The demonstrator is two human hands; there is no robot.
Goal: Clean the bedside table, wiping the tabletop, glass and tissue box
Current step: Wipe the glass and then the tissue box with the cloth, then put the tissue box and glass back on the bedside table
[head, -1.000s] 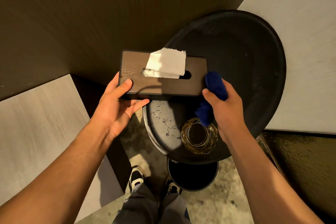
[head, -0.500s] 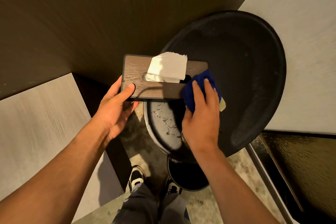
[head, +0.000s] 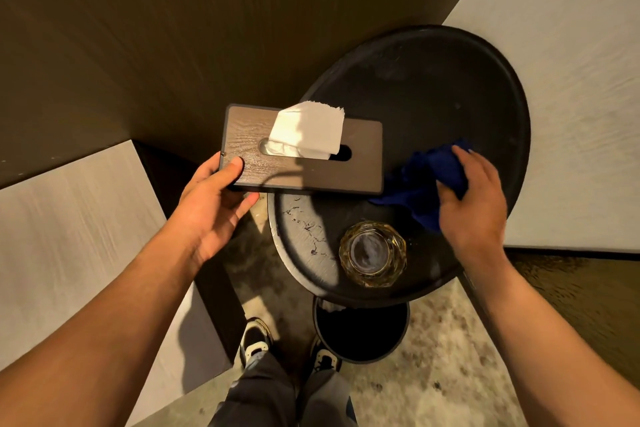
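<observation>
Fingers of the left hand [head: 211,204] curl under the near left corner of the tissue box [head: 304,152], with the thumb [head: 231,168] pressed flat on its wood-grain lid, so that the box is clamped between thumb and fingers and held level above the left edge of the round black tabletop [head: 450,87]. Just beyond that thumb, a white tissue [head: 308,130] stands up out of the slot in the lid and leans toward the far side. To the right of the box, the right hand [head: 474,198] has its fingers wrapped over a blue cloth [head: 422,180], the thumb closing in from the near side; the cloth bunches under the palm and trails toward the right end of the box, where it lies touching or almost touching the box's corner; which of the two cannot be told. Whether the cloth rests on the tabletop cannot be told either. Nearer to the person than the right hand's fingers, a faceted glass [head: 373,255] stands upright on the tabletop close to its near rim, apart from both hands. Below the tabletop's near edge sits a black bin [head: 362,333], and beside it the person's two shoes [head: 256,340] stand on a speckled floor [head: 433,374].
</observation>
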